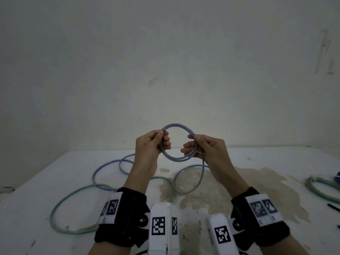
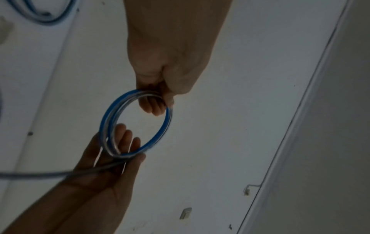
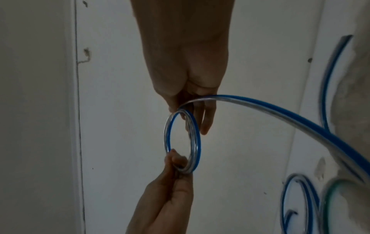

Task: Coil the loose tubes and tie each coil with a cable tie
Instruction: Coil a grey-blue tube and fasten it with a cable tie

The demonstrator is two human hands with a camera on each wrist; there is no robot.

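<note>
Across the lower frame the white stained table is being covered by loose blue-striped and green-striped tube loops. At centre, above it, a clear blue-striped tube coil is being grasped at its sides by the left hand and the right hand, each grip being clenched on it.

A clear tube with a blue stripe is showing as a coil, its tail trailing down to a white table blotched with tan stains. A green-striped tube is lying there too. Black wristbands are carrying white tags printed with black square patterns.
</note>
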